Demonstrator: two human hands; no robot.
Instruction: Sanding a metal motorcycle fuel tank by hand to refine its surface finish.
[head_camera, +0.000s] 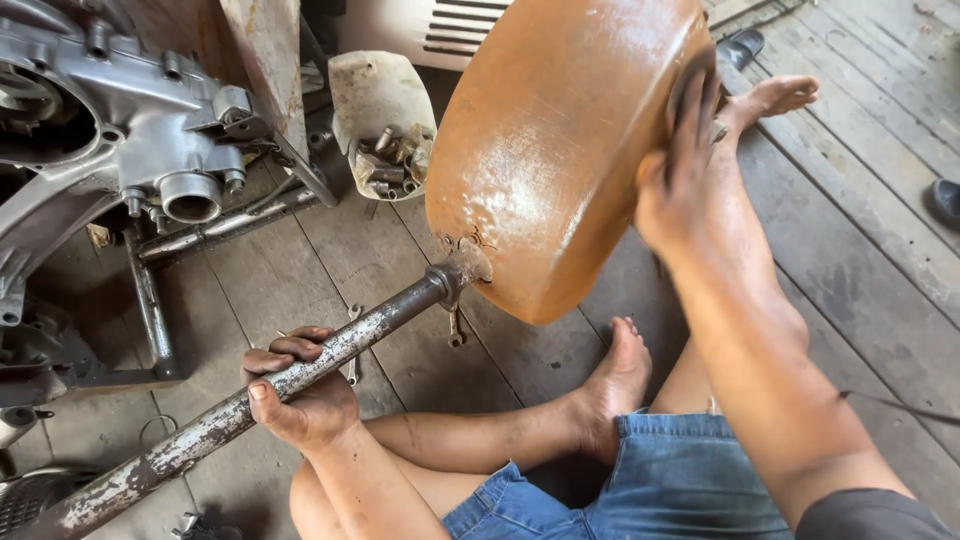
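Wooden plank floor (860, 230) below, left hand (300, 395) fingers wrapped tight round rusty steel tube (250, 400), right hand (685, 170) fingers spread flat against orange fender (550, 150).

I have one view only, from the head camera. It looks steeply down and forward over the wearer's lap at close range, onto the plank floor (860, 250), with the engine casing (120, 130) at ten o'clock.

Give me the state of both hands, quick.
Left hand: closed around the rusty metal pipe.
Right hand: open, palm and fingers pressed flat on the side of the rusty orange fender, not gripping it.
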